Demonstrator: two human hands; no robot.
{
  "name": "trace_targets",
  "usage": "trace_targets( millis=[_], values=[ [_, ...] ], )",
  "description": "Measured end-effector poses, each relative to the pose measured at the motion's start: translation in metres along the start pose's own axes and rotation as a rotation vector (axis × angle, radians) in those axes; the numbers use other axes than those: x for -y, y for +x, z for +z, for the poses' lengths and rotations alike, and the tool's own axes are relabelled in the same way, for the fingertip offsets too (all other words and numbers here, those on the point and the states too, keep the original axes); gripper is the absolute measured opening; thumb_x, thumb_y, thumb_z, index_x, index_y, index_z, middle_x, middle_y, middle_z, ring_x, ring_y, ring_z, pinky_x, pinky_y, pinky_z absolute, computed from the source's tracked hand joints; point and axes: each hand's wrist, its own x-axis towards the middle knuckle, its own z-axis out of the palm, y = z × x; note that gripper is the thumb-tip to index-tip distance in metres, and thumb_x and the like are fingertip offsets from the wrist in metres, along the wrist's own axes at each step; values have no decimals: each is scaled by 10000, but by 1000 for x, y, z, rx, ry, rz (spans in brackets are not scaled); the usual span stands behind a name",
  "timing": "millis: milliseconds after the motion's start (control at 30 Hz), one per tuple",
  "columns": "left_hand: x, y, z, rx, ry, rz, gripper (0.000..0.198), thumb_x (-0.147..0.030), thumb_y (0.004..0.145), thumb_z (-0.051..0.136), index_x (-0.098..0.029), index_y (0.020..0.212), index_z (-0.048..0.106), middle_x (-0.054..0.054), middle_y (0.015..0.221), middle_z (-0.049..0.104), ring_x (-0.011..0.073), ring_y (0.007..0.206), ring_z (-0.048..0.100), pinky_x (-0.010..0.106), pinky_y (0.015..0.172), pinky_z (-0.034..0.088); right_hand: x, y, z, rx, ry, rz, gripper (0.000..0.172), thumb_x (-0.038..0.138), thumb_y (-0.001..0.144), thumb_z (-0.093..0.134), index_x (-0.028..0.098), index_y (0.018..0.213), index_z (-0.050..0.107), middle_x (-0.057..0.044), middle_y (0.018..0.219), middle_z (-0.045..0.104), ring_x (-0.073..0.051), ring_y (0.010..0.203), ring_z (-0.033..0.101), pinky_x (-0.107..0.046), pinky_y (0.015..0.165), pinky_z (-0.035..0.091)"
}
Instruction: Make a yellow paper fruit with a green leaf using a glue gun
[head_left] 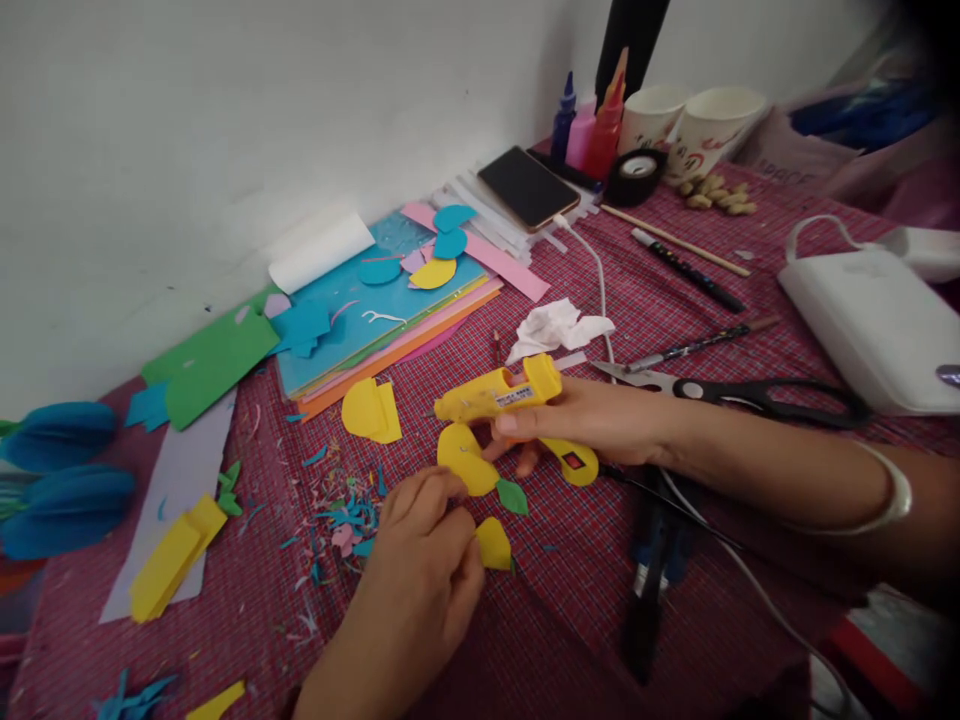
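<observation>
My right hand is closed around a yellow hot glue gun, its nozzle pointing left, its cord trailing off to the right. Just below the gun lies a yellow paper petal with a small green paper leaf beside it. My left hand is curled, its fingers pinching the yellow petal; another folded yellow piece shows at its right side. All this rests on the red checked tablecloth.
A stack of coloured paper sheets lies by the wall, a folded yellow piece in front of it. Scissors, crumpled tissue, phone, glue bottles, paper cups, tape roll, a white case. Blue paper flowers sit at left.
</observation>
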Motion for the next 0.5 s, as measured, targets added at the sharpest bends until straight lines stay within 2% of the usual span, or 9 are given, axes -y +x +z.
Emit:
trace_targets(
  millis=[100, 300, 500],
  values=[
    [3, 0, 2, -11, -28, -28, 175, -17, 850, 451, -166, 801, 527, 129, 1137, 537, 242, 1045, 549, 435, 858, 534, -2, 1, -2, -13, -1, 32, 391, 387, 843, 678, 102, 1109, 645, -115, 1058, 679, -159, 916, 666, -209, 679, 542],
    [8, 1, 5, -12, 69, 33, 174, -6, 854, 466, -161, 820, 537, 143, 1130, 546, 270, 1067, 539, 466, 868, 527, -1, 0, -2, -12, -78, 48, 328, 384, 853, 668, 114, 1039, 656, -75, 965, 674, -129, 835, 641, -208, 677, 531],
    [9, 2, 6, 1, 98, 56, 172, -6, 849, 467, -161, 846, 541, 139, 1119, 560, 268, 1042, 542, 451, 843, 527, 4, 1, 1, 9, -102, 76, 259, 350, 846, 679, 136, 991, 664, -47, 910, 678, -98, 727, 614, -188, 608, 501]
  ],
)
